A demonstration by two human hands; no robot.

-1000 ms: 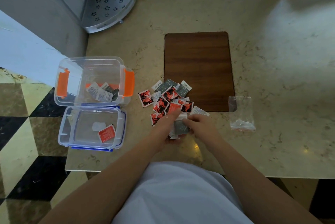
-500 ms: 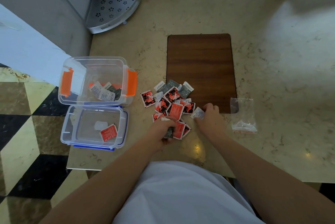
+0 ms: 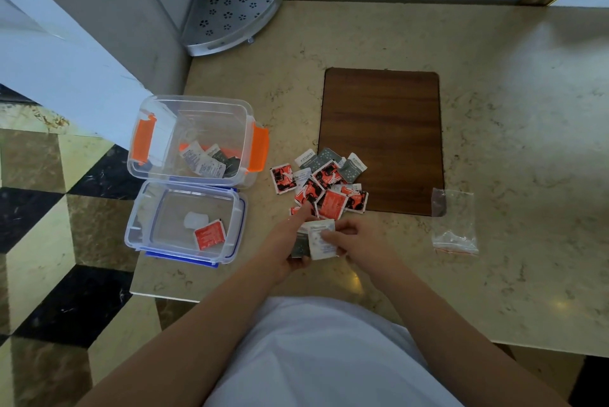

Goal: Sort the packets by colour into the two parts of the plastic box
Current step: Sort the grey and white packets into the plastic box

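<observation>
A pile of red and grey packets [image 3: 324, 181] lies on the marble counter beside a wooden board. Left of it stands a clear box with orange clips [image 3: 194, 110] holding a few grey and white packets [image 3: 206, 163]. Its lid [image 3: 145, 209], lying just in front, holds one red packet [image 3: 209, 235]. My left hand [image 3: 286, 242] holds a small stack of grey packets [image 3: 300, 247] near the pile's front edge. My right hand [image 3: 359, 245] pinches a white-backed packet [image 3: 321, 238] laid against that stack.
A wooden board [image 3: 382, 140] lies behind the pile. An empty clear zip bag [image 3: 456, 222] sits to the right. A grey perforated corner shelf [image 3: 230, 14] stands at the back left. The counter edge drops to a tiled floor on the left.
My right hand came back from the pile's right side with a white-backed packet and brought it to the stack in my left hand. The camera tilted slightly.
</observation>
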